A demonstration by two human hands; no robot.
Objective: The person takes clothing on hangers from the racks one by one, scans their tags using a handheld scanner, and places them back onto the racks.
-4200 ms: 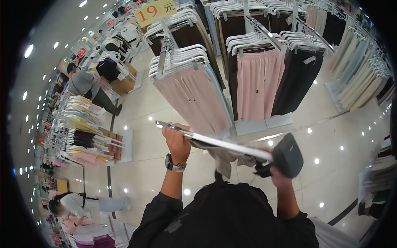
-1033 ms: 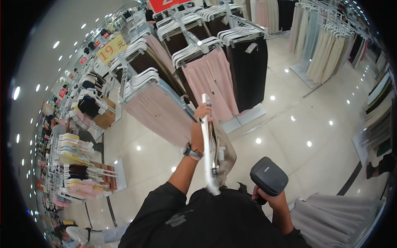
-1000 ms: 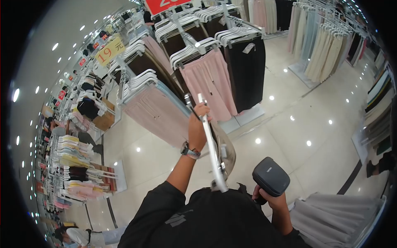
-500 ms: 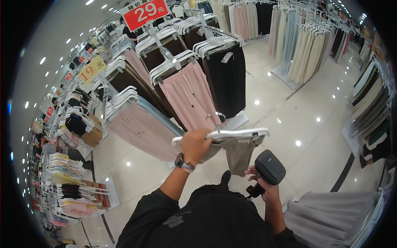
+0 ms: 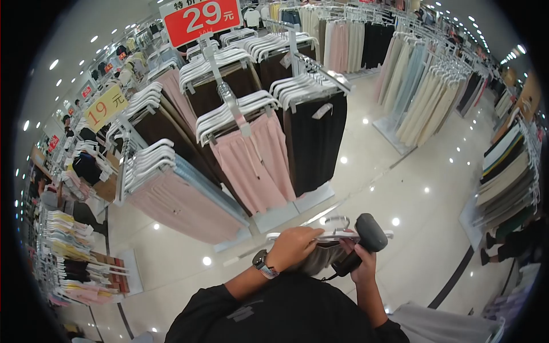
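My left hand [image 5: 293, 249], a watch on its wrist, is closed over the left part of a white clothes hanger [image 5: 336, 235] with a metal hook. Grey-brown trousers [image 5: 315, 258] hang from it close to my body, mostly covered by my hands. In my right hand [image 5: 366, 267] is a dark grey hand-held device [image 5: 370, 231] with a broad rounded head and a black handle. Its head overlaps the hanger's right part in this view, and the fingers of that hand come right up to the hanger.
Ahead stands a rack of pink trousers [image 5: 254, 163], black trousers [image 5: 317, 134] and other pairs on white hangers, under a red price sign [image 5: 203, 22]. More racks line both sides. Grey clothing [image 5: 446, 323] hangs low at right. A person's legs [image 5: 509, 246] show at the right edge.
The hanger and trousers have come down closer to my body. My right hand has raised the device beside the hanger, and the device has turned. The view has shifted.
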